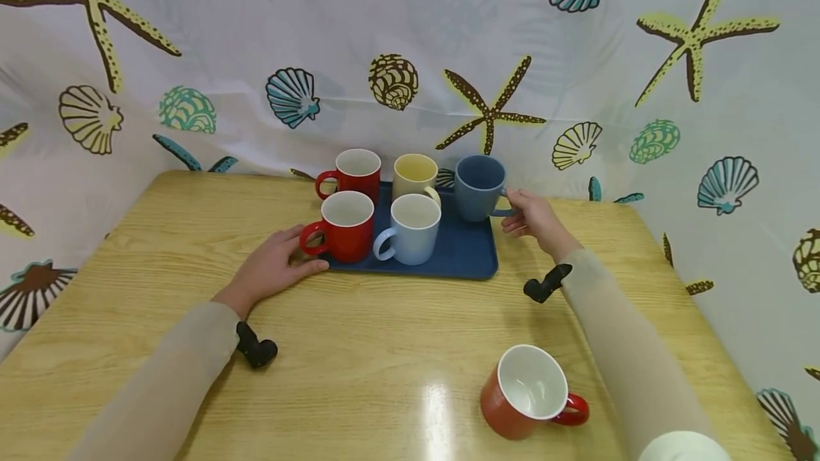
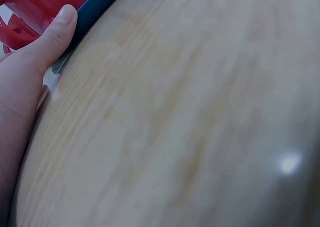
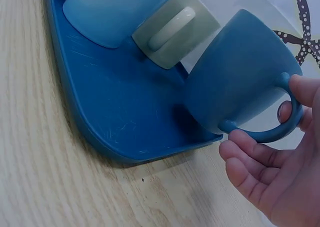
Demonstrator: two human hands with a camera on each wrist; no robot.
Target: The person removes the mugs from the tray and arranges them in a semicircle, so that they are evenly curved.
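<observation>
My right hand pinches the handle of a blue mug, which stands upright at the right back corner of a blue tray. Seen from the right wrist, thumb and fingers are curled about that handle. At the tray's left front corner my left hand holds the edge, its thumb along the rim; some fingertips are hidden. Just beside it is a red mug with a white inside. Also on the tray are a pale blue mug in front and a cream mug behind.
Another red mug stands at the tray's left back corner. Nearer me on the wooden table, a separate red mug has its handle pointing right. A cloth printed with shells and starfish hangs behind the table.
</observation>
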